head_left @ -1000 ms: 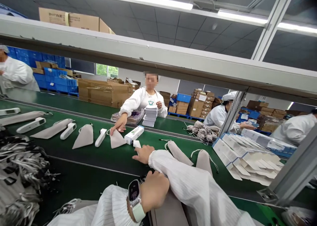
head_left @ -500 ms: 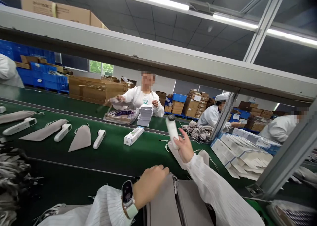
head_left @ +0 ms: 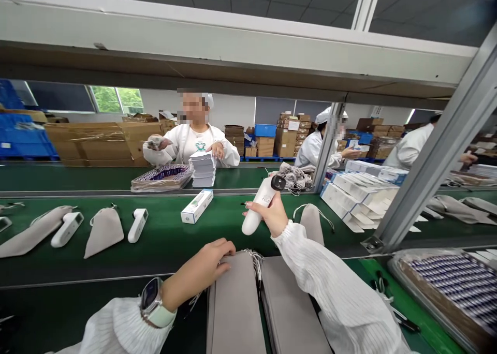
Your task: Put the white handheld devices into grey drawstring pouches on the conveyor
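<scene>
My right hand [head_left: 272, 215] is closed round a white handheld thermometer [head_left: 259, 204], held tilted above the green conveyor belt [head_left: 166, 240]. My left hand [head_left: 202, 268], with a watch on the wrist, rests with curled fingers on the top edge of the left stack of grey drawstring pouches [head_left: 235, 305]. A second stack of pouches [head_left: 289, 305] lies beside it, under my right sleeve. A single grey pouch [head_left: 312, 223] lies on the belt just behind my right wrist. A white boxed unit [head_left: 197, 206] sits on the belt to the left.
More thermometers [head_left: 137, 224] and pouches [head_left: 104, 231] lie in a row along the belt at left. A metal frame post [head_left: 430, 152] slants at right, with flat white cartons [head_left: 361, 188] behind it and a tray [head_left: 458, 286] at lower right. People in white coats work across the belt.
My right hand reached to the belt, picked up the white thermometer and brought it back toward me, tilting it lower. The view swung right and down; my left hand stayed on the pouch stack.
</scene>
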`<state>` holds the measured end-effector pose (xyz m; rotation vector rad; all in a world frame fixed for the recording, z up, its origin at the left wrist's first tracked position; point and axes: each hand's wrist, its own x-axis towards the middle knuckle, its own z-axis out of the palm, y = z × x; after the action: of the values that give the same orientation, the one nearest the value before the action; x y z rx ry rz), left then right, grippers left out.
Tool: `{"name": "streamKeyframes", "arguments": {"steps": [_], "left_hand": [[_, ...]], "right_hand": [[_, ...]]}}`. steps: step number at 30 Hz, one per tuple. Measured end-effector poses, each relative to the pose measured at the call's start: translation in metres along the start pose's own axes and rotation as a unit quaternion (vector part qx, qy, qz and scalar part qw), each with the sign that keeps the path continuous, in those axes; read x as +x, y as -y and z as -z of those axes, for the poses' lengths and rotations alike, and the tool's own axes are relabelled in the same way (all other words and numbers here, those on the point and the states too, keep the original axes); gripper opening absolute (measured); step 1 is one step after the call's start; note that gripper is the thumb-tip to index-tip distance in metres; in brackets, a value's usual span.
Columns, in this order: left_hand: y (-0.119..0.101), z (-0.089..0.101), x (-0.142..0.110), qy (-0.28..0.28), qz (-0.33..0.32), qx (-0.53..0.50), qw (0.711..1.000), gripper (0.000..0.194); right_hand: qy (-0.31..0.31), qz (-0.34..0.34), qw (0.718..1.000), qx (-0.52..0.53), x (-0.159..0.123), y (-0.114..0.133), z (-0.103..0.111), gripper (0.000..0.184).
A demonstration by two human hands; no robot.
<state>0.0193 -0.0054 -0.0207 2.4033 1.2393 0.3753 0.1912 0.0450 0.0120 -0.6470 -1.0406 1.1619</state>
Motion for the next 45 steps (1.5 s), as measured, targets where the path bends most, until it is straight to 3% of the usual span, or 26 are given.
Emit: {"name": "streamKeyframes", "arguments": {"steps": [7,12,21,28,45], "left_hand": [[0.002,0.002,-0.004,0.003,-0.013,0.055,0.998,0.008],[-0.008,0.007,-0.009,0.022,-0.01,0.059,0.998,0.017],[-0.007,0.007,-0.005,0.036,-0.006,0.06,0.998,0.015],[-0.019,0.016,-0.007,-0.01,-0.083,0.08,0.993,0.018],[-0.029,0.013,-0.013,-0.033,-0.13,0.064,0.989,0.011]], "right_hand": [[0.021,0.025,0.998,-0.059,-0.004,-0.009,0.0,0.076],[0.024,0.0,0.998,-0.056,-0.003,-0.017,0.001,0.063],[0.039,-0.013,0.997,-0.071,-0.006,-0.02,0.005,0.06],[0.014,-0.044,0.998,-0.037,-0.006,-0.019,0.004,0.052],[-0.017,-0.05,0.999,-0.008,-0.006,-0.015,-0.003,0.048]]}}
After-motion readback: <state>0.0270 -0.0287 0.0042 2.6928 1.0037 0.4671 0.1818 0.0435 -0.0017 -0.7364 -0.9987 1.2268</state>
